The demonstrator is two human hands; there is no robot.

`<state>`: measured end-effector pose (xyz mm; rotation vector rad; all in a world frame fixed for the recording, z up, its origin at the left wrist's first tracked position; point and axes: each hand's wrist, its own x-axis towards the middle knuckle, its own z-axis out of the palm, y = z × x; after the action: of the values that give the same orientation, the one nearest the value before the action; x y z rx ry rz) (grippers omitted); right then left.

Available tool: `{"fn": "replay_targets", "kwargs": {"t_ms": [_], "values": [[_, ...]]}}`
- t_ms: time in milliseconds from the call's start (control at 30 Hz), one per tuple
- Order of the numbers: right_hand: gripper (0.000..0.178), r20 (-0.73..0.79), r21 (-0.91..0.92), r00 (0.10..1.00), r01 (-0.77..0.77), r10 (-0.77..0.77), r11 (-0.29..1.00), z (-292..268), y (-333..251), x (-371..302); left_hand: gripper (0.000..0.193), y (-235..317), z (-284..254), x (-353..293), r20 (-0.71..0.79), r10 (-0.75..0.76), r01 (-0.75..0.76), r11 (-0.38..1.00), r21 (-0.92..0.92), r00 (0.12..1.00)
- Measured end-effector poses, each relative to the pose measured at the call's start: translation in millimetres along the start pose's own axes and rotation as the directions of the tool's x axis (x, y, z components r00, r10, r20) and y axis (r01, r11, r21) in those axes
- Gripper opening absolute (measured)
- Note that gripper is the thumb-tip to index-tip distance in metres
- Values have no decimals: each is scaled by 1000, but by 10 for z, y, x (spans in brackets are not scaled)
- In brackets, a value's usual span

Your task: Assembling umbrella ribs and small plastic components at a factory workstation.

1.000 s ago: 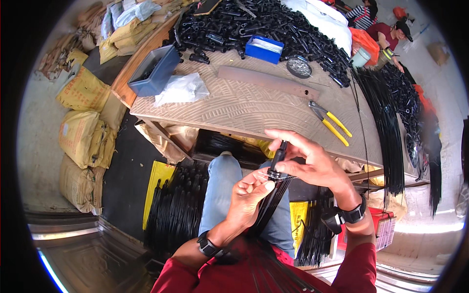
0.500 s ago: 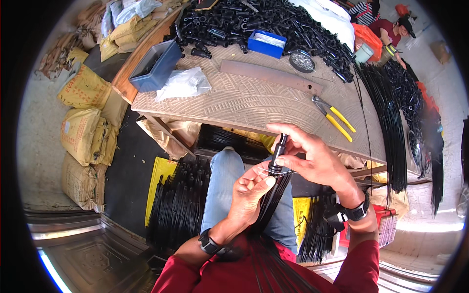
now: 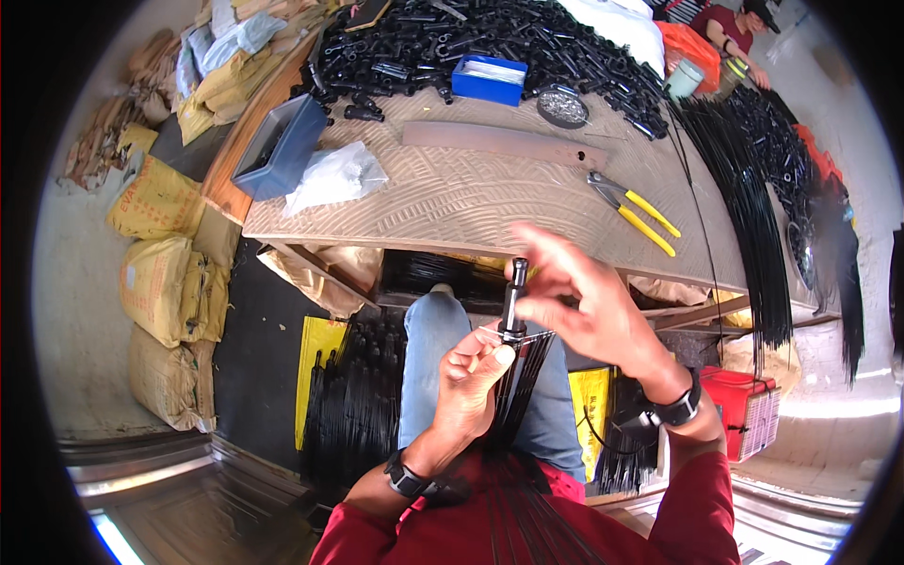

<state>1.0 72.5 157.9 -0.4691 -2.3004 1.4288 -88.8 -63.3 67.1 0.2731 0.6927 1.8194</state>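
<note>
Over my lap, my left hand (image 3: 468, 384) pinches the lower end of an upright black tubular plastic piece (image 3: 515, 287), which has a narrower neck and a ringed base. A thin pale wire (image 3: 537, 336) runs out at that base toward the right, with the ends of several thin black rods (image 3: 525, 372) lined along it. These rods hang down over my lap. My right hand (image 3: 589, 297) is just right of the tube, fingers apart and blurred by motion; whether its thumb touches the tube, I cannot tell.
On the table (image 3: 452, 202) lie a heap of black tubular pieces (image 3: 424, 42), a blue box (image 3: 488, 80), a grey-blue bin (image 3: 278, 151), a plastic bag (image 3: 334, 179), a metal strip (image 3: 490, 143), a round dish (image 3: 562, 108) and yellow-handled pliers (image 3: 640, 217). Rod bundles (image 3: 353, 405) stand beside my legs. Another person (image 3: 734, 33) works far right.
My right hand has loosened from the tube and its fingers have spread away. The left hand keeps its hold. More rod ends now show fanned along the wire, and the view has shifted slightly.
</note>
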Motion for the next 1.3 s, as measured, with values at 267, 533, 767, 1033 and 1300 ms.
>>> {"fn": "replay_targets", "kwargs": {"t_ms": [267,533,767,1033,1300], "values": [[82,-560,269,824,80,88,960,752,486,-428,32,46,-6,-5,-1,79,-79,996,36,997],[26,-311,833,887,82,341,548,1108,408,-461,43,119,-117,-33,-12,101,-100,991,92,995],[16,-342,860,900,185,269,476,1104,319,-387,43,106,-155,-78,22,191,-192,971,144,981],[9,-186,910,950,70,251,410,1062,425,-486,47,153,-209,-14,127,20,-21,1000,11,992],[14,-154,845,947,-22,283,535,1043,419,-508,72,179,-179,-103,28,20,-22,996,85,999]]}}
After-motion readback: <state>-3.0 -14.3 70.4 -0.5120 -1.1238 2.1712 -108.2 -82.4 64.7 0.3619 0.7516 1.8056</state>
